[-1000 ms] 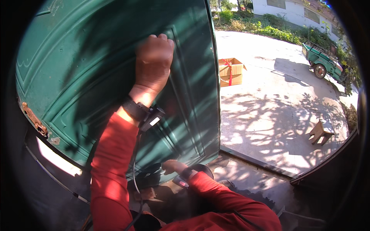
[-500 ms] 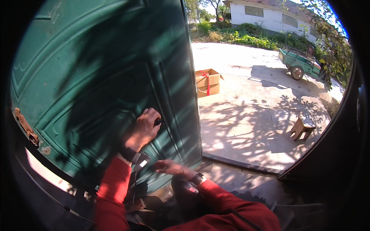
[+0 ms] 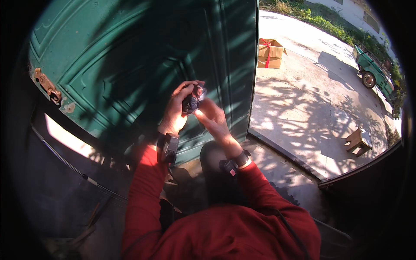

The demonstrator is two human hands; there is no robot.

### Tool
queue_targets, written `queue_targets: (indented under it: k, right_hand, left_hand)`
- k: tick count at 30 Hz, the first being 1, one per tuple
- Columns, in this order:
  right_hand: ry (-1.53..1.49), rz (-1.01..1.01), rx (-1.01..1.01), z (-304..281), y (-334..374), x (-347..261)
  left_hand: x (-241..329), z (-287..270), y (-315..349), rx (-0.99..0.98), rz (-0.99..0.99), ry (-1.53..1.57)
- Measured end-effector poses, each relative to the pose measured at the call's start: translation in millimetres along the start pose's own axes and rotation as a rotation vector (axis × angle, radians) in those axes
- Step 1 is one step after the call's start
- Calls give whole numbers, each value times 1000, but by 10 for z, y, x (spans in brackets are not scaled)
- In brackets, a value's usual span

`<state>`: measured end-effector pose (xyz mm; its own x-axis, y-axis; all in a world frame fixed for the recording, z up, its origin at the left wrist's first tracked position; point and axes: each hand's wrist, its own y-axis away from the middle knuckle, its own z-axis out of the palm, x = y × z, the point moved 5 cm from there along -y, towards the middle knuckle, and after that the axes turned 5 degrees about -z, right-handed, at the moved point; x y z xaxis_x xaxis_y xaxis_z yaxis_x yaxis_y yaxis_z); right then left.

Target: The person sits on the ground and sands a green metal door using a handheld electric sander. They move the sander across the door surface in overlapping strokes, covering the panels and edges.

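In front of the green door (image 3: 130, 82), my left hand (image 3: 175, 106) is closed around a small dark bundle (image 3: 190, 103). One end of the bundle looks shiny and reddish, like clear film; its exact kind is too small to tell. My right hand (image 3: 216, 121) meets it from the right, its thumb at the bundle's lower edge and its fingers blurred. Both wrists carry dark straps with small box-like devices. A rusty latch (image 3: 47, 85) is fixed to the door's left edge.
Beyond the door's right edge, a cardboard box (image 3: 271, 55) with a red ribbon stands on sunlit concrete. Farther right are a small wooden stool (image 3: 359, 141) and a green cart (image 3: 373, 71). A dark threshold (image 3: 286, 154) crosses the doorway. A thin cable (image 3: 71, 167) runs at lower left.
My left hand has turned, showing more of the dark bundle. My right hand has risen from below to meet it. The view has shifted, moving the outdoor things right and mostly upward.
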<state>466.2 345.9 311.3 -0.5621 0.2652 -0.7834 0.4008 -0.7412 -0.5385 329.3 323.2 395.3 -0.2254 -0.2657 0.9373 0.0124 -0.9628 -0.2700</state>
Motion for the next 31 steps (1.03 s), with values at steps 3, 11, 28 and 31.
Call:
queue_targets:
  k: [3,11,28,31]
  right_hand:
    - [27,-150,39,114,0,-156]
    - [-45,-124,63,158,35,-217]
    - [599,-16,-78,-404,194,-77]
    - [601,-188,-80,-324,157,-102]
  left_hand:
    - [-79,-27,109,3,-72,223]
    - [-154,-151,341,91,-37,-13]
    - [-514,-592,801,45,-221,-622]
    - [-652,-360,850,-110,-201,-336]
